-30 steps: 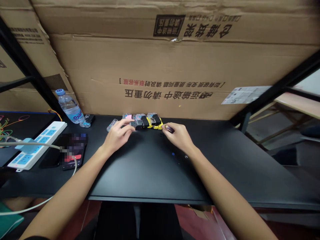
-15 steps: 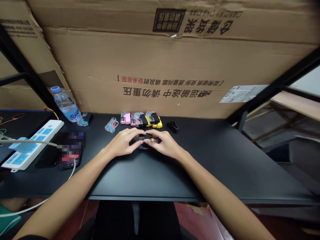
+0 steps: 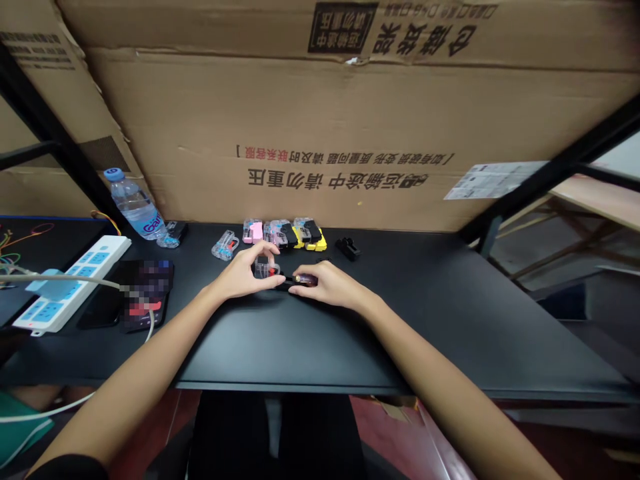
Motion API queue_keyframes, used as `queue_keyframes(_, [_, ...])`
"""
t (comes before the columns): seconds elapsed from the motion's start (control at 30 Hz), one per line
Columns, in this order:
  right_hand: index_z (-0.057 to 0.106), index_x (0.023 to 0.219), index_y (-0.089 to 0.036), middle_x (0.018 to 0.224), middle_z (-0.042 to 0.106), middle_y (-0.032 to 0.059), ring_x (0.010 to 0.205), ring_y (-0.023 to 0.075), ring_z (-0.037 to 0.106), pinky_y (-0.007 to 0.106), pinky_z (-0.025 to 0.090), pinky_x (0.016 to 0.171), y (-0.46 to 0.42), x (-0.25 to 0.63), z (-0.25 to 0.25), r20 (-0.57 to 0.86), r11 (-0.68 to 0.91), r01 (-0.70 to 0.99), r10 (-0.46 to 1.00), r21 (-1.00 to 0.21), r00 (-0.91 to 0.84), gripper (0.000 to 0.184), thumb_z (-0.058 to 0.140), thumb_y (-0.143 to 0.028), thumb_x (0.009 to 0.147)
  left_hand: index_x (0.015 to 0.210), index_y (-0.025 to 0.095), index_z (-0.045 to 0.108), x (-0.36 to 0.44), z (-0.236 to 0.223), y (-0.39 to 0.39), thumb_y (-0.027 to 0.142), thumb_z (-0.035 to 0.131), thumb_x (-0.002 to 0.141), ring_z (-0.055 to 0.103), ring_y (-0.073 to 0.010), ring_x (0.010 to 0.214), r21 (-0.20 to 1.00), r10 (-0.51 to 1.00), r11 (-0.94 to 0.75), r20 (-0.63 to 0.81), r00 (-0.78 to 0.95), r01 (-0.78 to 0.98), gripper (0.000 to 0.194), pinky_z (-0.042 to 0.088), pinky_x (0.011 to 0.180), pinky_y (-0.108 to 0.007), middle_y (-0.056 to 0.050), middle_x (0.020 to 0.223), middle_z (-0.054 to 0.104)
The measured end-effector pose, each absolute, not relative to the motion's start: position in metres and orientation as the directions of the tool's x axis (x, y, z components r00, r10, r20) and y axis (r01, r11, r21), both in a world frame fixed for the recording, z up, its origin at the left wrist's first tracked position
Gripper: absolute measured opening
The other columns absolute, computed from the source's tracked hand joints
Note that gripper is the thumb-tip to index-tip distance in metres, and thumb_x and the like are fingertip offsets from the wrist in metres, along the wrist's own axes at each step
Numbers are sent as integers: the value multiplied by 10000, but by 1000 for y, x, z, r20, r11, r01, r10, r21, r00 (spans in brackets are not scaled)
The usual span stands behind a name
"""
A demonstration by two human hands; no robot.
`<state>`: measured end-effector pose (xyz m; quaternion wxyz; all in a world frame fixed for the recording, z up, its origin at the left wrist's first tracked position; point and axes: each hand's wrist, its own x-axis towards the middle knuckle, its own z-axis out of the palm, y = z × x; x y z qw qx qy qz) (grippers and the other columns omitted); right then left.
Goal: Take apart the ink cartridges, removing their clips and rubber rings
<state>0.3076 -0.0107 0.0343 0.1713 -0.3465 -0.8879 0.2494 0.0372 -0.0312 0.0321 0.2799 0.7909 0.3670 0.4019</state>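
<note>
Between the thumb and fingers of my left hand [image 3: 246,272] is a small clear plastic casing [image 3: 263,268] with a red part, held just above the table. My right hand [image 3: 327,285] is closed around a small dark piece with a shiny brown and gold part [image 3: 305,280]. A narrow black piece [image 3: 285,283] spans the gap between the two hands; which hand grips it I cannot tell. Just behind my left hand lies another clear casing [image 3: 225,245] with blue and red bits. Beyond my right hand sits a loose black part [image 3: 347,249].
Several clear casings with pink [image 3: 253,231], black and yellow [image 3: 317,241] parts line the back of the black table [image 3: 240,353], against a cardboard sheet [image 3: 320,113]. To the left are a water bottle [image 3: 137,205], a white power strip [image 3: 75,283], a phone [image 3: 150,293] and a cable.
My hands have moved apart from being close together. The clear casing with the red part now shows in my left hand, and my right hand has lowered slightly. The view has tilted a little.
</note>
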Motion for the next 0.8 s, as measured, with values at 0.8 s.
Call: queue_keyframes(0.8, [781, 834, -169, 659, 726, 44, 434, 153, 616, 300, 499, 465, -28, 289, 39, 138, 157, 21, 916, -987, -376, 490, 630, -619, 958, 1039, 156, 838, 43, 22, -29, 470, 959, 745, 754, -226, 867, 842, 817, -442, 235, 526, 309, 447, 584, 830, -324, -74, 962, 827])
